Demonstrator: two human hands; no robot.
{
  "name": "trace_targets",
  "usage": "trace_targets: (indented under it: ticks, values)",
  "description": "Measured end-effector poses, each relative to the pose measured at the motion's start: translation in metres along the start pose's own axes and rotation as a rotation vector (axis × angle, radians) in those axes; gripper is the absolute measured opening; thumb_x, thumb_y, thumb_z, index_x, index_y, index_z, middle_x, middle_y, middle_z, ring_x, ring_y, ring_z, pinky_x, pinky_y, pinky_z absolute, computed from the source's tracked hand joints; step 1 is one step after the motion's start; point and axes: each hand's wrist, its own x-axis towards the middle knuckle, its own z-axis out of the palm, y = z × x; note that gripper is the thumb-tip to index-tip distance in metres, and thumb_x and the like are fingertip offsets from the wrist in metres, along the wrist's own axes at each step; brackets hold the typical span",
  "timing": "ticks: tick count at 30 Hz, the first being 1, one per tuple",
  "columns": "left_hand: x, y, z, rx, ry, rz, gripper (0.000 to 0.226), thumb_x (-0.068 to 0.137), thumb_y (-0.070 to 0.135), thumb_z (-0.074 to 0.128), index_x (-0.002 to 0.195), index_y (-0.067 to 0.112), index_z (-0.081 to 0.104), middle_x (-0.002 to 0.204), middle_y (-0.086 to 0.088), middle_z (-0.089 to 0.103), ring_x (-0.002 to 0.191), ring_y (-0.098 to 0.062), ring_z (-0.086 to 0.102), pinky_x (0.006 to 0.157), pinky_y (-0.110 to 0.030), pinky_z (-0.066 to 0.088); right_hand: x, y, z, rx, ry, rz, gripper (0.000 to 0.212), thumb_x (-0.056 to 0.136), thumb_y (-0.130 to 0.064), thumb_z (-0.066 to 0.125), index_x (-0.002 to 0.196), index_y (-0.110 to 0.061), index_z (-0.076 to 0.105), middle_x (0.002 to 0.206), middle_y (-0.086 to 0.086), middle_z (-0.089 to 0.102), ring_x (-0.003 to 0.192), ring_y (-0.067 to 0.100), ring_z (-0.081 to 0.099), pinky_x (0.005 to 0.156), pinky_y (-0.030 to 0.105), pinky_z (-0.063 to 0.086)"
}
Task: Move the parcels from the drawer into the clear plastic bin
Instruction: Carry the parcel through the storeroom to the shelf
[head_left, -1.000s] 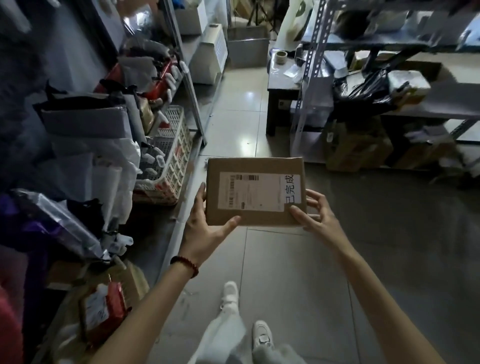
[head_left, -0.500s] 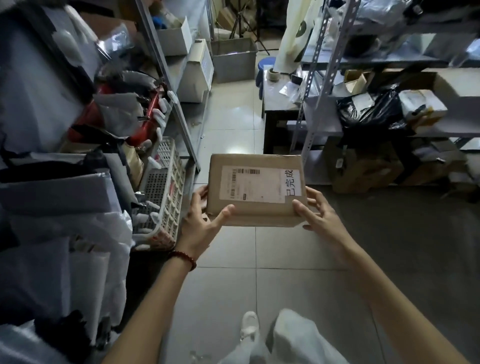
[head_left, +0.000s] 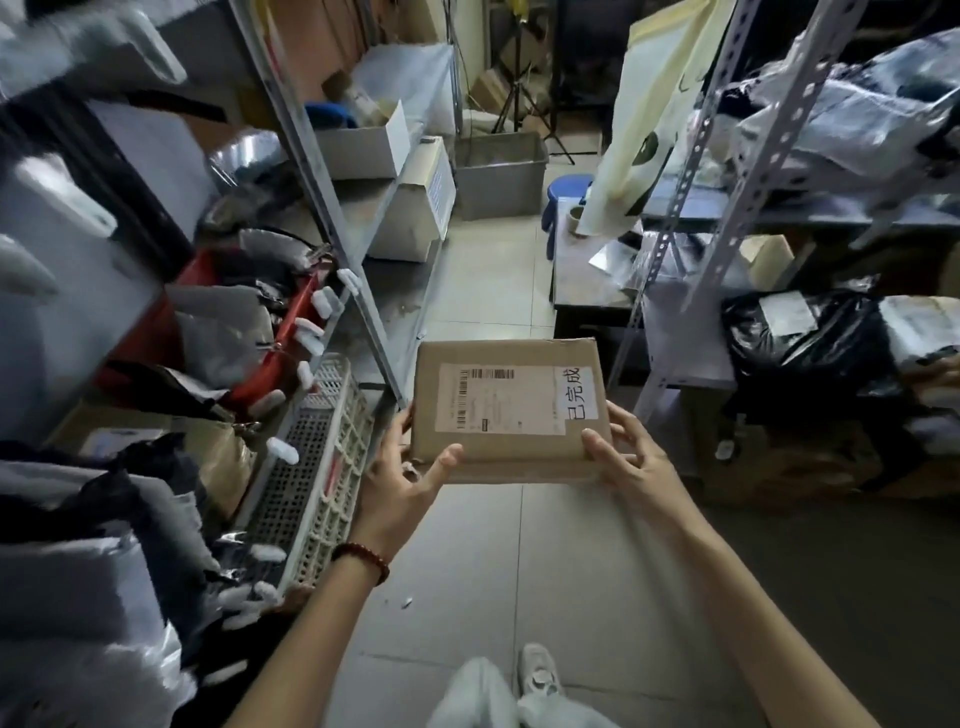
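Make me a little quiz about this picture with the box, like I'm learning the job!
1. True or false: the left hand and the right hand both hold the cardboard parcel.
2. Which wrist wears the bead bracelet? A left, B right, C neither.
3. Fill in: the parcel's white label faces ___.
Key: 1 true; 2 A; 3 up.

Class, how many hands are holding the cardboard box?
2. The left hand grips the box at its near-left corner; the right hand grips its near-right corner. No other hand shows.
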Motion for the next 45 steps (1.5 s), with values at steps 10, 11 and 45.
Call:
trace_targets:
  ticks: [10, 11, 45]
  values:
    - [0.181, 0.008, -0.002, 0.03, -0.012, -0.05, 0.073, 0.083, 0.031, 0.07, 0.145, 0.019, 0.035, 0.137, -0.001, 0.053, 0.126, -0.012, 0.048, 0.105, -0.031, 0.04, 0.181, -0.04, 0.015, -0.036, -0.039, 0.054, 0.077, 0.068, -0.061, 0.062, 0.139, -0.04, 0.04, 0.132, -0.007, 0.056, 0.105, 0.01, 0.062, 0.097, 0.044, 0.05]
    - [0.203, 0.008, -0.004, 0.019, -0.026, -0.05, 0.074, 0.083, 0.031, 0.07, 0.146, 0.019, 0.034, 0.138, -0.003, 0.052, 0.127, -0.015, 0.048, 0.106, -0.037, 0.041, 0.199, -0.044, 0.018, -0.033, -0.032, 0.056, 0.081, 0.067, -0.062, 0.063, 0.141, -0.04, 0.039, 0.132, -0.007, 0.056, 0.106, 0.011, 0.061, 0.099, 0.045, 0.049]
    - [0.835, 0.065, 0.076, 0.029, -0.098, -0.017, 0.068, 0.083, 0.033, 0.069, 0.143, 0.027, 0.036, 0.134, 0.001, 0.054, 0.119, -0.015, 0.053, 0.098, -0.043, 0.048, 0.799, -0.178, -0.002, 0.11, 0.158, -0.009, 0.066, 0.07, -0.053, 0.067, 0.129, -0.047, 0.037, 0.11, -0.029, 0.049, 0.097, -0.007, 0.056, 0.067, 0.003, 0.046]
